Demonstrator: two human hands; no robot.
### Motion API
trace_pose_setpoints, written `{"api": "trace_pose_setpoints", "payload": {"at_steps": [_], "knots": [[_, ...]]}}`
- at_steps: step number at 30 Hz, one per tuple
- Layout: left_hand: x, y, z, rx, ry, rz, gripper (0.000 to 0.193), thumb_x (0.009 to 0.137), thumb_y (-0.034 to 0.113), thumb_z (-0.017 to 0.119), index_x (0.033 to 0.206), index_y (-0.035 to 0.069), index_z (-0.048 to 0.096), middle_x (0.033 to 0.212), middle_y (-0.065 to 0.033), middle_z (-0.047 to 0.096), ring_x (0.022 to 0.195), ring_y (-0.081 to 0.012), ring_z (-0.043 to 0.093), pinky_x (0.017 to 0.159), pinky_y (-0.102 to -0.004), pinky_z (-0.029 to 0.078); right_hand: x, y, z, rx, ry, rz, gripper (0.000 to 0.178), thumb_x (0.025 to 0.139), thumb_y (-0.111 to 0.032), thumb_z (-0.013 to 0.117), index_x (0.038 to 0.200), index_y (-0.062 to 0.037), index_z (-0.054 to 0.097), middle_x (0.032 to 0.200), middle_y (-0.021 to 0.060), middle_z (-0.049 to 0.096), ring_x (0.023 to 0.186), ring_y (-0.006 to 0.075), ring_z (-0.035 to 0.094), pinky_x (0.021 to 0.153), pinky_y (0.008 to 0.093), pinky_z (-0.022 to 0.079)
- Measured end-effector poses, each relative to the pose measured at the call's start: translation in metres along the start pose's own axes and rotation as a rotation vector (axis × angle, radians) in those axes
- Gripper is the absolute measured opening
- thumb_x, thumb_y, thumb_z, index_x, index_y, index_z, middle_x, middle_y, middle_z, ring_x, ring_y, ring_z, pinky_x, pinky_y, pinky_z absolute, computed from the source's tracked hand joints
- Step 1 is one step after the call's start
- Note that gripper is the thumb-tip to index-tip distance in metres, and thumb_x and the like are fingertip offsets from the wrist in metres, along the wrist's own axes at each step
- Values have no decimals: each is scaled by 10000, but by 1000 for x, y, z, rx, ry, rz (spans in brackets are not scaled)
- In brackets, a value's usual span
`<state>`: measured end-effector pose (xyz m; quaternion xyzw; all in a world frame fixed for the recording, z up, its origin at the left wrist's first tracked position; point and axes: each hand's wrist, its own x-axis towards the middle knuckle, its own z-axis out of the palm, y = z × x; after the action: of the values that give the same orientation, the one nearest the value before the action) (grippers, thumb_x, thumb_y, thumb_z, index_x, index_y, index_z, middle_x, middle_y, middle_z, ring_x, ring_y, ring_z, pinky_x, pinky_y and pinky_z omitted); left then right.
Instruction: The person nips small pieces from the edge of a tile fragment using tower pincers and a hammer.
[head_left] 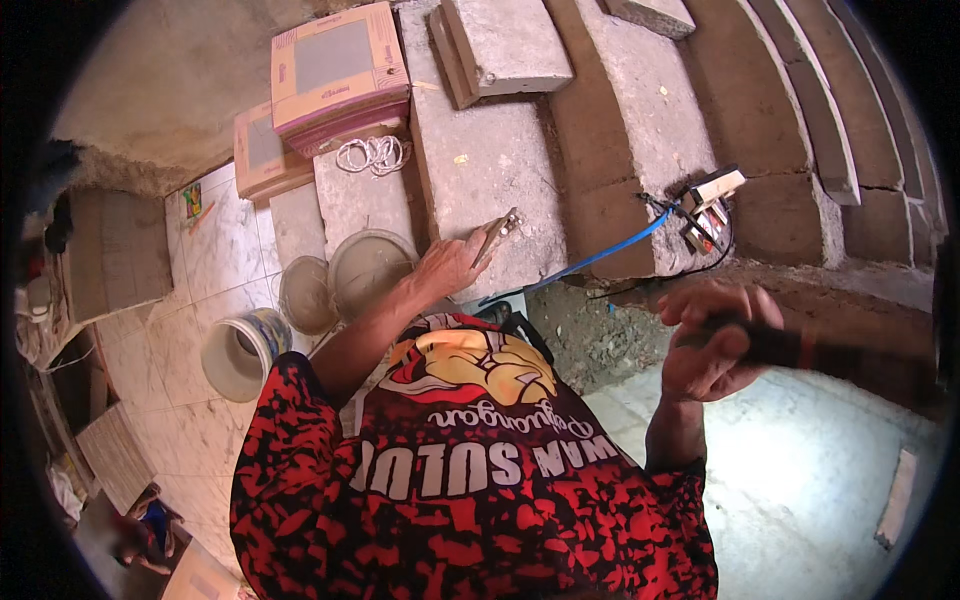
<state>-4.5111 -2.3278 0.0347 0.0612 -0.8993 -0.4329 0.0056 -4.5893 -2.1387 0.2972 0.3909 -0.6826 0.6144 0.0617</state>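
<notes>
My left hand (452, 268) rests low over a rough concrete step (500, 150). It grips a short, brownish metal bar (488, 243), chisel-like in shape, whose far end meets the step among small pale chips (510, 222). Off to the right my right hand (708, 345) is raised, its fingers curled round a long dark tool (860, 358). Motion blurs that tool, so its kind is unclear; a reddish band shows along it.
Concrete steps (650, 110) climb rightward. A power strip (712, 190) with a blue cable (620, 245) lies on one. Leftward are tile boxes (340, 125), coiled white cord (372, 156), two round basins (345, 265) (305, 290) and a bucket (225, 360).
</notes>
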Motion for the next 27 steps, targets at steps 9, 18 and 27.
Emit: {"api": "trace_pose_setpoints", "payload": {"at_steps": [9, 18, 27], "knots": [[0, 10, 5, 99, -171, 70, 285, 872, 155, 461, 1093, -25, 451, 717, -281, 608, 660, -482, 596, 609, -547, 476, -54, 45, -1, -559, -573, 610, 324, 947, -237, 528, 1149, 0, 442, 680, 250, 600, 615, 457, 593, 564, 468, 482], [8, 27, -8, 76, -113, 87, 251, 849, 122, 470, 1044, -35, 448, 693, -275, 605, 667, -463, 606, 603, -541, 478, -96, 68, -26, -494, -415, 68, 343, 967, -238, 486, 1228, -19, 454, 769, 143, 597, 553, 196, 570, 519, 305, 462], [-2, -1, 14, 115, -88, 113, 298, 751, 48, 513, 1034, -18, 447, 650, -249, 595, 659, -454, 607, 614, -545, 472, -49, 20, -25, 16, -91, -38, 329, 952, -268, 527, 1088, 31, 517, 677, 113, 577, 588, 214, 583, 516, 294, 465]]}}
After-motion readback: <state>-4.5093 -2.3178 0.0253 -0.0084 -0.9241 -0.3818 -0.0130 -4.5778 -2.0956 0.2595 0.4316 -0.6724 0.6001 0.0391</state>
